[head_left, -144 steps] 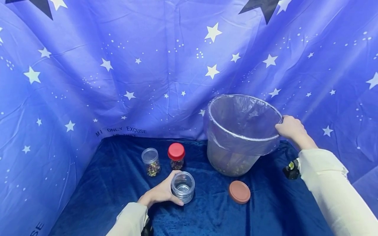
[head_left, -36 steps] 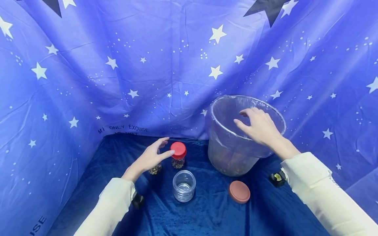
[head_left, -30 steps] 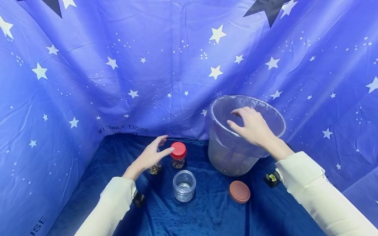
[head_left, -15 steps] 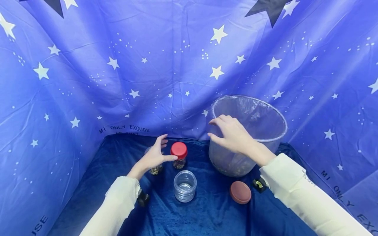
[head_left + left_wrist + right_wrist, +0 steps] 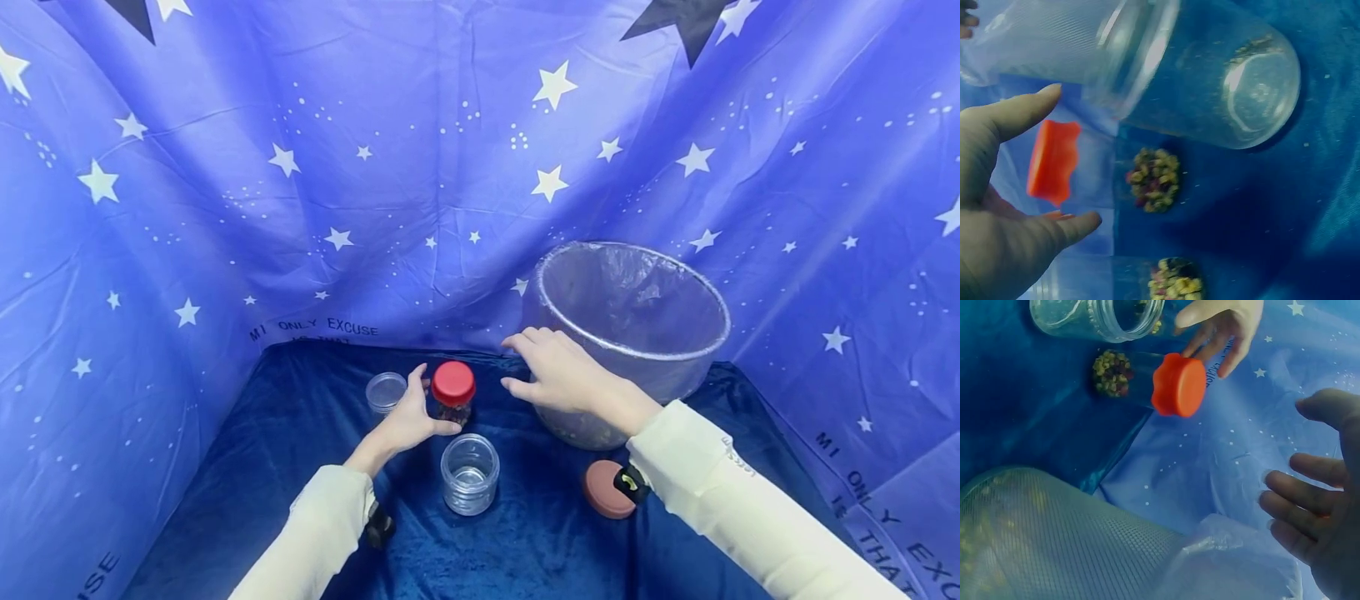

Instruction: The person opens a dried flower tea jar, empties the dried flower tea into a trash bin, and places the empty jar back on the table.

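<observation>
A small clear jar with a red lid (image 5: 453,383) stands on the dark blue cloth, dried flower-like pieces (image 5: 1155,180) inside it. Close to its left side is my left hand (image 5: 408,419), thumb and fingers spread; in the left wrist view the red lid (image 5: 1054,161) shows between them with gaps. My right hand (image 5: 558,375) hovers before the bin, fingers loosely bent and holding nothing. In front of the red-lidded jar stands an uncovered clear jar (image 5: 470,475). Another clear-topped jar (image 5: 386,392) is partly hidden behind my left hand.
A mesh waste bin (image 5: 667,371) with a clear plastic liner stands at the right, bits visible at its bottom. A brownish-red round lid (image 5: 602,490) lies in front of it, partly covered by my right wrist camera. Star-printed blue fabric (image 5: 420,192) hangs around the table.
My right hand let go of the bin rim and moved left and down, past the bin. The left hand left the uncovered jar and came beside the red-lidded one.
</observation>
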### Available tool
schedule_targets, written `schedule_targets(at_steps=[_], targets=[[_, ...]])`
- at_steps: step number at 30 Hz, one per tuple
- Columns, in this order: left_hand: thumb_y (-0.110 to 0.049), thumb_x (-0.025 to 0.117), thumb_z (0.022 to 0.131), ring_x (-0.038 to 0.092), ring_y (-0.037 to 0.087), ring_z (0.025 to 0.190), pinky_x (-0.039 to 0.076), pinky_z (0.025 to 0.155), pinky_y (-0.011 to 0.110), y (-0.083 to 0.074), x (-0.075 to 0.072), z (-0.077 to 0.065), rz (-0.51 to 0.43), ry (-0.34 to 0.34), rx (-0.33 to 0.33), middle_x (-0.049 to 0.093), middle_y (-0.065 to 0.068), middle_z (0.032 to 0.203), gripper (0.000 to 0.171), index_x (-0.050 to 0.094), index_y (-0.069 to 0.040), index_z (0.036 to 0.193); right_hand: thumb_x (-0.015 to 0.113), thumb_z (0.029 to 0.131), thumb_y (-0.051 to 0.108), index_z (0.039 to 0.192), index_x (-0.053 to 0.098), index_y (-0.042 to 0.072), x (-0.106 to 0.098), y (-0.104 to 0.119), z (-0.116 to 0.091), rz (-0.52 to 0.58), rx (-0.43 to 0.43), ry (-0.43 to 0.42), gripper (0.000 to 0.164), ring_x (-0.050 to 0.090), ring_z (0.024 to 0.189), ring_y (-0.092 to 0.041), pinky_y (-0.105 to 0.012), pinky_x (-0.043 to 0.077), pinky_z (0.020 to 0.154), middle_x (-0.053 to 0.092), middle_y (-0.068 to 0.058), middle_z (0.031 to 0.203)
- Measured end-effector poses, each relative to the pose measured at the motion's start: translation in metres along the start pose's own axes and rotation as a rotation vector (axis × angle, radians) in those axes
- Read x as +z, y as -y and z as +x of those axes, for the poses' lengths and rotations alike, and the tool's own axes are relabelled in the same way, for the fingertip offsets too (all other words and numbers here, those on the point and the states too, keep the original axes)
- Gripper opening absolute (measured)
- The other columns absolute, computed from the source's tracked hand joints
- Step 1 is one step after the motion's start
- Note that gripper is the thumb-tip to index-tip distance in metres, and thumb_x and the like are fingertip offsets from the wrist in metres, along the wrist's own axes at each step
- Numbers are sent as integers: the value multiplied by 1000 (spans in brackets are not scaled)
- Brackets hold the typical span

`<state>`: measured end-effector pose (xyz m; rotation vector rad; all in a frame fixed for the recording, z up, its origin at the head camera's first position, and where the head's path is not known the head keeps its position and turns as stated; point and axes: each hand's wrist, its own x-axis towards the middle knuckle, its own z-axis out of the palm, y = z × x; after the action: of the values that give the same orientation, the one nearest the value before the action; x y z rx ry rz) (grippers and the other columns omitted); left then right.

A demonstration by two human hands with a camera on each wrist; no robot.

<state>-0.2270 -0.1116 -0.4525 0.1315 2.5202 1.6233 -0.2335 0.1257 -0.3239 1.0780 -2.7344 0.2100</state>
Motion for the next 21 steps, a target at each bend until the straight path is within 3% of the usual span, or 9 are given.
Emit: schedule_targets(at_steps=[11,16,21], targets=[[-16,79,80,33,47,143,25,117,59,17,22,5,-51,-58,-50,33,37,149,105,5,5,152,66,88,41,127,59,3,18,-2,2,31,13,114,55,62,108,-31,-48,49,92,66,-14,117],[-12,76,79,37,49,138,25,117,58,22,28,10,-128,-116,-89,37,37,145,100,8,4,151,66,86,49,132,56,5,30,-5,1,112,65,204,65,60,115,-32,-51,47,98,63,-15,125],[-11,76,79,41,49,135,26,117,57,24,31,13,-147,-134,-107,41,36,141,101,7,5,151,62,87,58,135,55,7,44,-7,2,131,123,254,70,59,117,-36,-52,47,100,60,-15,130]])
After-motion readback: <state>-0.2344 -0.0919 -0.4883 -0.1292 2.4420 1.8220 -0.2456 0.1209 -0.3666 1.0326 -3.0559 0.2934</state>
